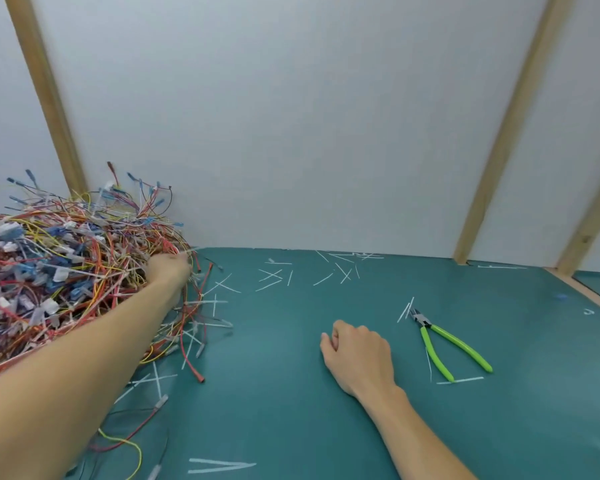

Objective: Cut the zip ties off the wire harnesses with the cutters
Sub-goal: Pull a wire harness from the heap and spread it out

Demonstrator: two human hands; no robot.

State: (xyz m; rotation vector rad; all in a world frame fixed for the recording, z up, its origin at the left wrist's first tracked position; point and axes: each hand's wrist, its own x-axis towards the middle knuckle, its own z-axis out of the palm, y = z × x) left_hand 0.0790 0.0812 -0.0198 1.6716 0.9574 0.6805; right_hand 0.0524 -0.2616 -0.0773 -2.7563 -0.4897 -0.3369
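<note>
The left hand (168, 268) is extended to the right edge of the pile of wire harnesses (66, 265), which is heaped on the left side of the green mat (291, 375) against the white back wall (291, 116). The hand is blurred and its fingers are buried among the wires; whether they grip a harness cannot be determined. The right hand (359, 355) rests on the mat near the centre, fingers loosely curled, holding nothing. The cutters (442, 342), with bright green handles spread apart, lie flat on the mat just right of the right hand, not touching it, with the metal nose pointing toward the wall. Cut zip ties (274, 275), white, are scattered over the mat: a cluster near the back wall, several along the edge of the pile, two beside the nose of the cutters, and a pair at the front edge. Loose red and yellow wires trail from the pile toward the front. Wooden battens (499, 140) run up the wall.
</note>
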